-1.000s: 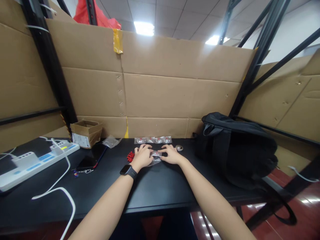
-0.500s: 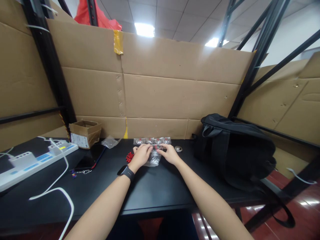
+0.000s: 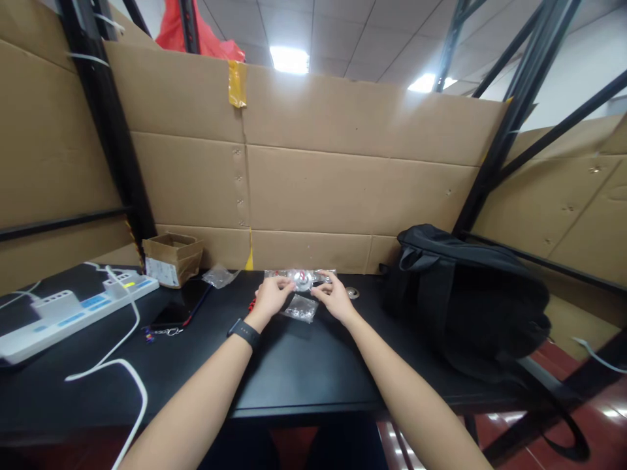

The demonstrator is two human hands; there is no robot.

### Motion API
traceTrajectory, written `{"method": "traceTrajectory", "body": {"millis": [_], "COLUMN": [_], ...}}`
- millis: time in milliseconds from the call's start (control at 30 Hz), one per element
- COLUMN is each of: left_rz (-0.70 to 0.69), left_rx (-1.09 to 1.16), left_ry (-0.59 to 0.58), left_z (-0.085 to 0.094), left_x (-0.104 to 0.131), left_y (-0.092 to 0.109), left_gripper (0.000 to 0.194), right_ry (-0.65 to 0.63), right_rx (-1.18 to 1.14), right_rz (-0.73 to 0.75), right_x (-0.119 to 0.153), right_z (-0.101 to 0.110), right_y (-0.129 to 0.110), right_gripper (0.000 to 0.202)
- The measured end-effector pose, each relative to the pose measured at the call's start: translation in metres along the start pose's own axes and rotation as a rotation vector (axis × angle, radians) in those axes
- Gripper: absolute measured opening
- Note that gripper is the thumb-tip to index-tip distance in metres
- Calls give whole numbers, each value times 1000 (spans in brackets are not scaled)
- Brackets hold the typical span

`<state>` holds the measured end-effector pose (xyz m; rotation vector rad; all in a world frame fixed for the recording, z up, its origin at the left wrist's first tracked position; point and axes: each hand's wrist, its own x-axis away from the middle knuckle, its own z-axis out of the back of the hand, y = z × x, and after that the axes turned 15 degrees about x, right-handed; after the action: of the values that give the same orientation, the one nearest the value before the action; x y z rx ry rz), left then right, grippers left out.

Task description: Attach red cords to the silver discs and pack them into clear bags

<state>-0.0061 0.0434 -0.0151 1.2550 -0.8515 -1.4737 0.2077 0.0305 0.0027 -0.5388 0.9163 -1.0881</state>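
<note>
My left hand [image 3: 273, 297] pinches the left edge of a small clear plastic bag [image 3: 302, 280]. Inside the bag are a round silvery metal disc and something red. My right hand [image 3: 336, 299] is at the bag's right side, thumb and forefinger apart; whether the thumb touches the bag I cannot tell. Flat clear plastic bags [image 3: 300, 309] lie on the black table just below. Small red pieces [image 3: 252, 305] show in part behind my left hand. Right of my right hand lies a bare metal disc [image 3: 352, 293]. A row of filled clear bags [image 3: 271, 274] lies behind, partly hidden.
A black backpack [image 3: 460, 294] stands on the right. On the left are a white power strip [image 3: 73, 318] with a trailing cable [image 3: 125, 363], a dark phone [image 3: 181, 305], an open cardboard box [image 3: 175, 260] and crumpled plastic [image 3: 219, 277]. A cardboard wall [image 3: 313, 189] closes off the back.
The bag with the disc and red piece has come up into plain view between my hands. My right thumb and forefinger have spread apart. The view has shifted slightly.
</note>
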Motion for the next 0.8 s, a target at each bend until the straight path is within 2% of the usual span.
{"method": "traceTrajectory", "body": {"millis": [100,167,267,367,433,533,700,800], "left_rz": [94,163,213,209,193,140,18,-39], "left_rx": [-144,-262,-361,-404,-446,-518,-692,-660], "left_ry": [141,181,181,173,172,186,300,278], "left_z": [17,24,23,13,7,2,3,7], "left_x": [-19,-35,-57,-69,-69,-62,-45,-39], "left_y": [1,-1,-4,-7,-9,-12,-9,1], "left_gripper": [30,29,26,23,23,28,42,40], "right_ry": [57,39,-84,-225,-278,-289,-267,-282], "right_rx": [59,143,259,345,376,410,498,512], "right_rz": [-4,29,100,152,170,195,249,300], "right_x": [-2,-2,2,6,8,9,10,11], "right_z": [6,12,20,25,27,30,34,35], "right_y": [1,0,-2,-4,-5,-7,-10,-12], "right_gripper": [51,45,34,22,21,19,17,14]}}
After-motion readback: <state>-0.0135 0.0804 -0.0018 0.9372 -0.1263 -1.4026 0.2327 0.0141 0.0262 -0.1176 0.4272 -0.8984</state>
